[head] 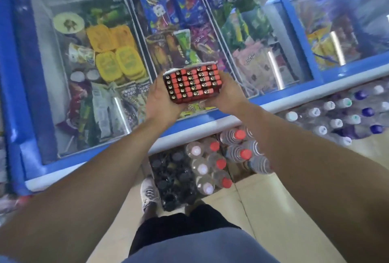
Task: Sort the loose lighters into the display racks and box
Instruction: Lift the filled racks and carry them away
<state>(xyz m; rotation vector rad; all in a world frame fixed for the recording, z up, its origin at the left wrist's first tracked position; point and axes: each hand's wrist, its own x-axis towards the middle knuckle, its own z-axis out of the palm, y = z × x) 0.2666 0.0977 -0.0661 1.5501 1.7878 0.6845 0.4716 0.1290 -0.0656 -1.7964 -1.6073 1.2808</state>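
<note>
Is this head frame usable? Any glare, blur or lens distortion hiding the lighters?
Head view: the tray of lighters, held by the left hand and right hand, is fairly sharp; bright glare streaks lie on the freezer lid; the forearms are soft and stretched by the wide-angle lens; freezer edges bow; the lighting is even.

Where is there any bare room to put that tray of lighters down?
Both hands, left hand and right hand, grip the tray of lighters. The freezer lid beneath it is bare glass, as is its pale front rim. The floor below is crowded with water bottles; tiles nearer the shoe lie bare.
</note>
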